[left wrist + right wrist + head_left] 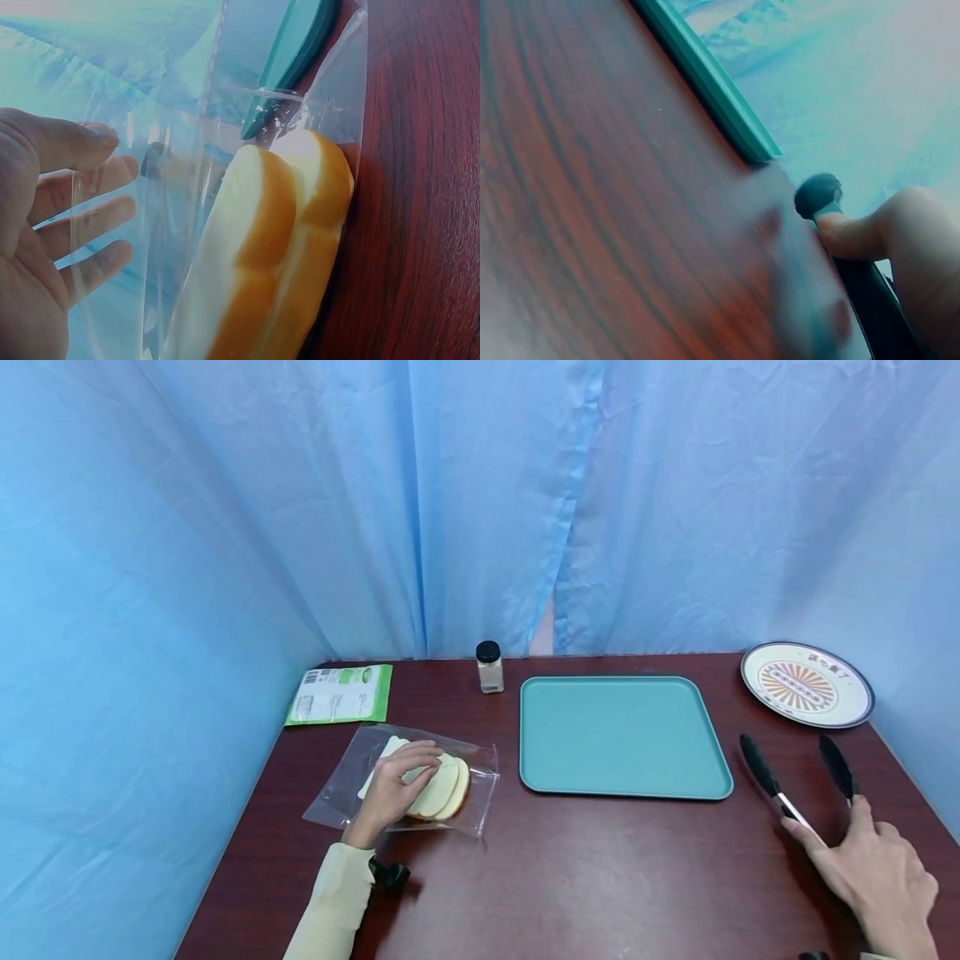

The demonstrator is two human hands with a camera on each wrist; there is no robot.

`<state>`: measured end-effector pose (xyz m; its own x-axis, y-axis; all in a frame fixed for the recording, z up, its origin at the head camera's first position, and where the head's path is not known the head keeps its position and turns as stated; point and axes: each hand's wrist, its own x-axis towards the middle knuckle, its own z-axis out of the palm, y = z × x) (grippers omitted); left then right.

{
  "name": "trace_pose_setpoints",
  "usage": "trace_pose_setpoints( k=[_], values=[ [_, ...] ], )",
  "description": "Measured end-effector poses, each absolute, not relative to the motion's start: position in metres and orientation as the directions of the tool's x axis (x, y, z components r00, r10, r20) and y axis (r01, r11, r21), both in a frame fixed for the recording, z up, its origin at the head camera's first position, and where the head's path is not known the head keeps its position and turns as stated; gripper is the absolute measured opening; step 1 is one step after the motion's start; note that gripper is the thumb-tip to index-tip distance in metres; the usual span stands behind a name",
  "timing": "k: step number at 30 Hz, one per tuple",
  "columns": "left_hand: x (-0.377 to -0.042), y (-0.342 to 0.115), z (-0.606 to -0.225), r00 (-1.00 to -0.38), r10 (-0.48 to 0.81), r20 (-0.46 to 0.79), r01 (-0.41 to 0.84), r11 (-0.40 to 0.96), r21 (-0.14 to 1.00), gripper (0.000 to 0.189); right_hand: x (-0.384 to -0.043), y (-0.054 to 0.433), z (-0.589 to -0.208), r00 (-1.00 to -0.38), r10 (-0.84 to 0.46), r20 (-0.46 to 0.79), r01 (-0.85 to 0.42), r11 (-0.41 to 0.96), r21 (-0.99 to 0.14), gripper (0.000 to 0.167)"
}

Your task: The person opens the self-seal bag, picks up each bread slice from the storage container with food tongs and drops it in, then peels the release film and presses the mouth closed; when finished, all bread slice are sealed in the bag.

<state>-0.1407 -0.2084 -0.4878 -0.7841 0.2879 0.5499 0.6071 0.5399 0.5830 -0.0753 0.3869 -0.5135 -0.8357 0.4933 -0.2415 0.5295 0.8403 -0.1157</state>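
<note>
On the left, a clear plastic bag [341, 789] holds slices of white bread [442, 789] with golden crust. My left hand [397, 781] is over it, thumb and forefinger close together on the raised film, as the left wrist view shows; the other fingers [97, 217] spread behind the film. The bread [259, 255] stays inside, beside the hand. At the right, my right hand [873, 864] grips a pair of tongs [761, 766] with black tips and metal arms, which stand apart. In the right wrist view, the thumb [847, 232] presses on one arm.
A teal tray [618, 739] lies in the middle, left of the tongs. A patterned plate [840, 668] is at the back right. A black-capped jar [490, 672] stands near the curtain [480, 527]. A green and white packet [341, 695] lies at the back left.
</note>
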Motion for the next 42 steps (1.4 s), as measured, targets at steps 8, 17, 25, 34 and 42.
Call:
trace_pose_setpoints(
  k=[8,17,25,34,42],
  values=[
    [-0.140,-0.208,-0.486,-0.782,0.288,0.553,0.609,0.540,0.581,0.016,-0.082,0.380,-0.515,-0.840,0.492,-0.228,0.532,0.830,-0.167,0.121],
    [-0.141,-0.209,-0.489,-0.770,0.300,0.564,0.627,0.522,0.578,0.015,-0.087,0.378,-0.517,-0.840,0.486,-0.241,0.532,0.824,-0.192,0.122],
    [-0.142,-0.209,-0.490,-0.772,0.301,0.561,0.626,0.519,0.583,0.015,-0.088,0.378,-0.519,-0.848,0.483,-0.218,0.517,0.843,-0.146,0.119],
    [-0.142,-0.208,-0.490,-0.774,0.300,0.557,0.622,0.526,0.580,0.014,-0.087,0.377,-0.518,-0.865,0.470,-0.175,0.494,0.858,-0.139,0.123],
    [-0.143,-0.207,-0.490,-0.752,0.305,0.584,0.647,0.508,0.568,0.015,-0.091,0.354,-0.506,-0.892,0.451,-0.027,0.445,0.866,-0.230,0.111]
  ],
)
